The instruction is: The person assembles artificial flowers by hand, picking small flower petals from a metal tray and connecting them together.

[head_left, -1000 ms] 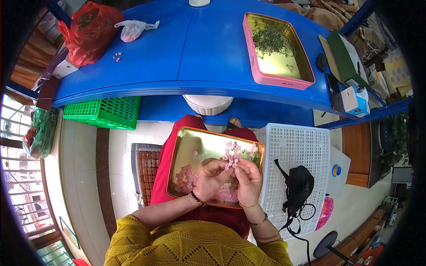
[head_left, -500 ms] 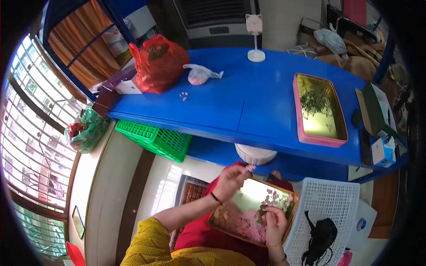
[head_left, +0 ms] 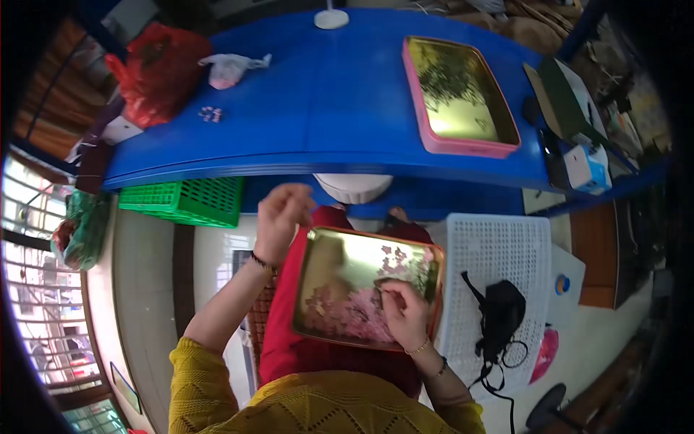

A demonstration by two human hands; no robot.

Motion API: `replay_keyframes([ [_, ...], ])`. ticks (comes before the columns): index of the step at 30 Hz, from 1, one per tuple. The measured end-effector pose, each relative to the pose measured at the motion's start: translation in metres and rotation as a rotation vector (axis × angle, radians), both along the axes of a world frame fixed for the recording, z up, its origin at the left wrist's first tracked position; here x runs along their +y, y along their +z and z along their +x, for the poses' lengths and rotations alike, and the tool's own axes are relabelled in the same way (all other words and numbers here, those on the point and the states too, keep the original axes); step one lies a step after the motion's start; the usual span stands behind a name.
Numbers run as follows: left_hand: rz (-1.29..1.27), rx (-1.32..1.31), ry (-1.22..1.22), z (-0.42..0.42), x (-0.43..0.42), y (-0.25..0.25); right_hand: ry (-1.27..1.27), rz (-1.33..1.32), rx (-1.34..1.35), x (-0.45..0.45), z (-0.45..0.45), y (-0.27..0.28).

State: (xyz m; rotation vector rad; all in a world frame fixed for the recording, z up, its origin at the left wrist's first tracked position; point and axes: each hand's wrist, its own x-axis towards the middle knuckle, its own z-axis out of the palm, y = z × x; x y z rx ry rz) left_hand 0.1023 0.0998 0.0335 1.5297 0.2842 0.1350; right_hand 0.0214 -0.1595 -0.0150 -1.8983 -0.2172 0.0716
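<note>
Beside your right hand [head_left: 405, 309], loose flowers [head_left: 358, 315] could spill if your lap [head_left: 278, 347] tips the tray [head_left: 361, 248]. I can't tell whether that or your left hand [head_left: 282, 215] grips anything.

Pink flowers [head_left: 354, 317] lay along near edge of rectangular gold tray [head_left: 365, 249], red plastic bag [head_left: 163, 79] near left edge of blue table [head_left: 347, 94]

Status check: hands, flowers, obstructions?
Left hand off the tray's far-left corner, grip unclear. Right hand over the tray, fingertips together, contents too blurred to tell. Pink flowers loose in tray. No obstruction seen over them except right hand.
</note>
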Motion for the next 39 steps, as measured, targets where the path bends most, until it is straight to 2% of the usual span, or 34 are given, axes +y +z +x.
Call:
replay_keyframes([
  [2, 0.02, 0.005, -0.191, -0.021, -0.027, -0.015, 0.028, -0.082, -0.039, -0.002, 0.007, 0.003],
  [5, 0.608, -0.269, -0.504, -0.033, -0.049, -0.031, 0.07, -0.216, -0.155, -0.002, 0.021, 0.001],
  [8, 0.854, -0.212, -0.512, -0.046, -0.056, -0.046, 0.137, -0.431, -0.193, -0.002, 0.034, 0.006],
  [12, 0.957, -0.115, -0.555, -0.056, -0.054, -0.047, 0.233, -0.581, -0.233, 0.003, 0.046, 0.002],
  [18, 0.962, -0.119, -0.599, -0.078, -0.053, -0.041, 0.264, -0.622, -0.325, 0.008, 0.05, -0.007],
  [24, 0.97, -0.117, -0.618, -0.113, -0.058, -0.036, 0.204, -0.391, -0.229, 0.003, 0.039, 0.002],
  [27, 0.91, -0.119, -0.663, -0.126, -0.057, -0.037, -0.019, -0.442, -0.258, -0.001, 0.045, 0.01],
  [30, 0.838, -0.144, -0.709, -0.134, -0.057, -0.032, -0.074, -0.673, -0.24, -0.007, 0.055, 0.003],
  [34, 0.746, -0.151, -0.741, -0.143, -0.058, -0.021, -0.12, -0.706, -0.241, -0.004, 0.055, -0.006],
  [37, 0.687, -0.136, -0.807, -0.15, -0.055, -0.02, -0.073, -0.615, -0.265, -0.004, 0.048, -0.005],
  [39, 0.685, -0.156, -0.847, -0.156, -0.053, -0.024, -0.082, -0.464, -0.184, -0.005, 0.04, -0.001],
])
